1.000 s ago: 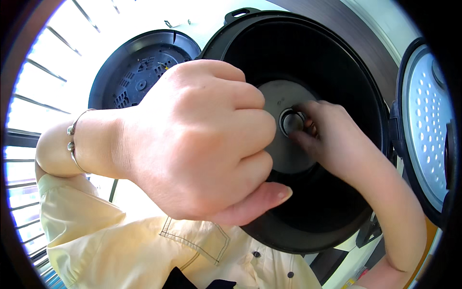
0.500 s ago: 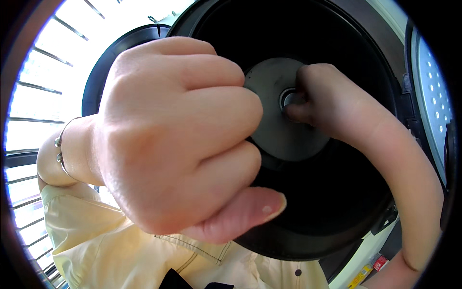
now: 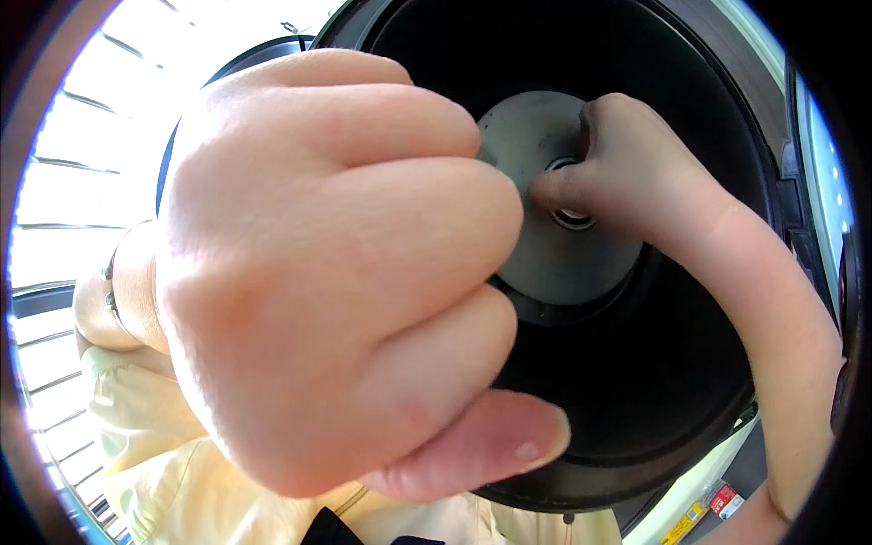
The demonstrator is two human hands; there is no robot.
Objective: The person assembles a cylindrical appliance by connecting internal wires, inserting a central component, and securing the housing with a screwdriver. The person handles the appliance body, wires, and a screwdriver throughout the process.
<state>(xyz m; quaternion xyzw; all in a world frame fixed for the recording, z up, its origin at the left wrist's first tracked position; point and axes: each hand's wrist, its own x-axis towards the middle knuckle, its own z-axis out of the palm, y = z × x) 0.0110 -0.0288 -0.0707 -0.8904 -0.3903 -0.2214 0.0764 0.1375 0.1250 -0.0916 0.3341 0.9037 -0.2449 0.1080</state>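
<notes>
A black cooker body (image 3: 636, 391) fills the view, tipped so that I look straight into it. At its bottom sits a round grey metal plate (image 3: 563, 263) with a small metal knob (image 3: 574, 218) in the centre. My right hand (image 3: 636, 173) reaches inside, and its fingertips pinch that knob. My left hand (image 3: 336, 272) is a closed fist very near the camera, wrapped over the cooker's left rim, thumb underneath. It hides the rim and the plate's left part. A thin bracelet (image 3: 111, 282) circles my left wrist.
The cooker's open white lid (image 3: 822, 182) with a dotted inner face stands at the right edge. A second black round part (image 3: 263, 54) shows behind my left hand. A pale yellow shirt (image 3: 154, 454) lies below, and bright window slats (image 3: 64, 200) are at the left.
The cooker and both hands have grown larger in view as the camera came closer. My right fingers stay on the centre knob, and the left fist keeps its place on the rim.
</notes>
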